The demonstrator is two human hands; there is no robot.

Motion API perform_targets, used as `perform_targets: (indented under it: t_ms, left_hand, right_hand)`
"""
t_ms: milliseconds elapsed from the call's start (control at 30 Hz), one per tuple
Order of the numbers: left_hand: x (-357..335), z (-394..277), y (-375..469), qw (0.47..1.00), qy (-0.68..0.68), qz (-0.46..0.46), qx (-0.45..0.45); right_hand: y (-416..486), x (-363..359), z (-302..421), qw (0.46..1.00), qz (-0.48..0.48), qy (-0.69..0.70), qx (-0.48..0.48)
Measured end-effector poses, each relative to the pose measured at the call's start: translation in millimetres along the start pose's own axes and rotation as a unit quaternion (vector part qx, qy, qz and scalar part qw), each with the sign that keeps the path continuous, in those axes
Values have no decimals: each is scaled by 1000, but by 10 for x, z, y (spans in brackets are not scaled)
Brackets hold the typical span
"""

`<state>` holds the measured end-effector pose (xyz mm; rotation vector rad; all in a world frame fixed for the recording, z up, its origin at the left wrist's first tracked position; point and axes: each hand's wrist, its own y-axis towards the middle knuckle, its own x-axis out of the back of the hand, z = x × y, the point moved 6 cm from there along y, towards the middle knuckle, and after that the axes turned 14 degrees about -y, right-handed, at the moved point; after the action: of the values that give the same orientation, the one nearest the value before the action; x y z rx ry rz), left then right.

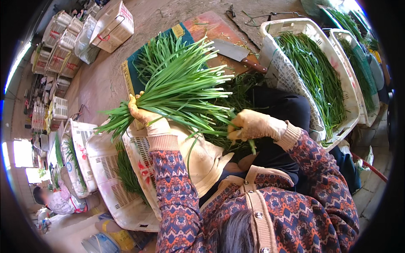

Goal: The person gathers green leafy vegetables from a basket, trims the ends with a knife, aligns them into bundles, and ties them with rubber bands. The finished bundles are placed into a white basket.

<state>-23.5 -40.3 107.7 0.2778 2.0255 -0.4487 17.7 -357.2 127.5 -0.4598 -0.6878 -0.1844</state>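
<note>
My left hand (144,110), in a thin pale glove, is closed around a large bunch of green garlic chives (183,88), their pale cut ends fanned to the right. My right hand (250,126), gloved too, pinches a few green stalks below those ends. Behind the bunch, more chives (161,52) lie on a dark green mat (128,74) with a yellow edge. A cleaver (231,50) with a brown wooden handle rests on a reddish board (205,23). Loose green leaves (242,91) lie in a heap beside my dark-trousered knee.
A white plastic crate (351,101) full of greens stands at right, another (370,117) beyond it. White crates (104,177) stand at lower left, with a person (63,200) beyond them. Stacked crates (57,44) stand at upper left. A black cord (242,30) lies on the floor.
</note>
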Motion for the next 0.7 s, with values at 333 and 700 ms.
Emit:
perform_targets:
  t_ms: [333, 700]
  left_hand:
    - [-6, 206, -69, 999, -7, -8, 51]
    - [126, -145, 85, 998, 48, 26, 32]
  right_hand:
    - [681, 364, 654, 868, -418, -217, 158]
    - [-104, -312, -523, 935, -334, -119, 15]
